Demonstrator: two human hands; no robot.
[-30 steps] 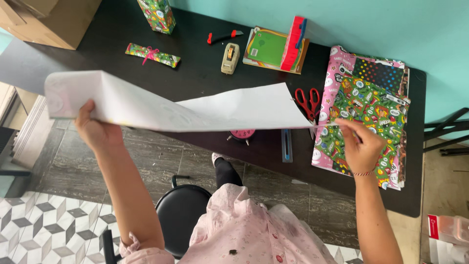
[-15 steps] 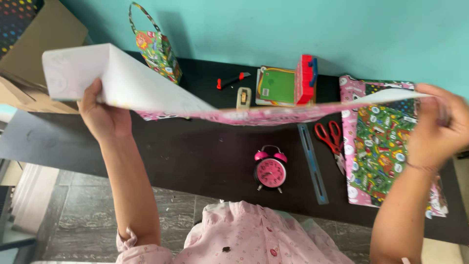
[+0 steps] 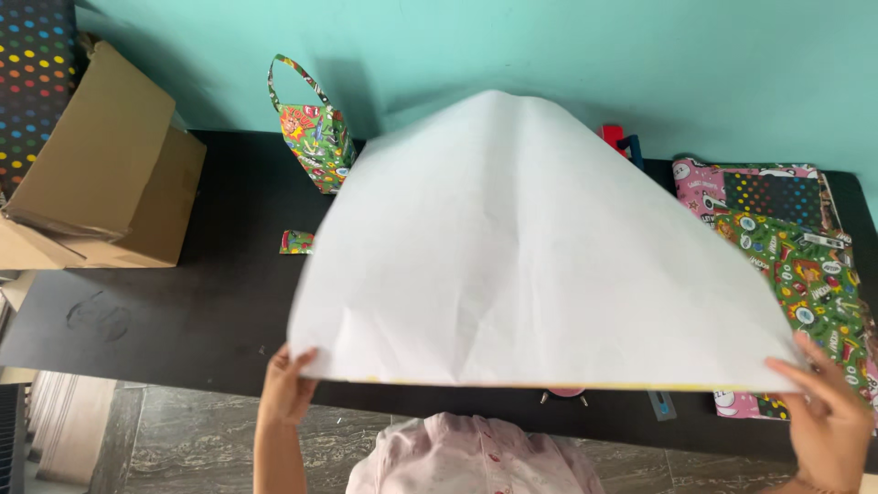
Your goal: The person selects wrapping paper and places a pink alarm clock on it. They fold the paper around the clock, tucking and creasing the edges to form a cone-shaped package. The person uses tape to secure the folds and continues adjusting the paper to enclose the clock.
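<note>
paper: a big sheet of wrapping paper (image 3: 540,247) is spread over the middle of the black table (image 3: 183,311), white side up. it puffs up like a tent at the far end.
left hand: the left hand (image 3: 285,389) pinches the near left corner of the sheet, fingers closed on the edge.
right hand: the right hand (image 3: 828,412) pinches the near right corner, fingers closed on the edge too.
what changed: half a second ago the sheet was held up high and stretched flat in the air, with a bit of the pink side showing. now it is flipped over and coming down on the table, and only the white side shows.
what that means: i think the plain side is ready to face up, and the sheet looks close to lying flat.
under the paper: the pink clock (image 3: 564,395) and the blue ruler (image 3: 662,403) only peek out at the near edge. a red thing (image 3: 615,135) peeks out at the far edge.
right of it: a stack of bright wrapping sheets (image 3: 796,265), green, pink and dotted, lies just beside the right corner.
left of it: a small green gift bag (image 3: 315,128) stands near the wall, and a little green wrapped piece (image 3: 296,241) lies just beside the sheet.
far left: a brown cardboard box (image 3: 101,174) sits on the table end.
</note>
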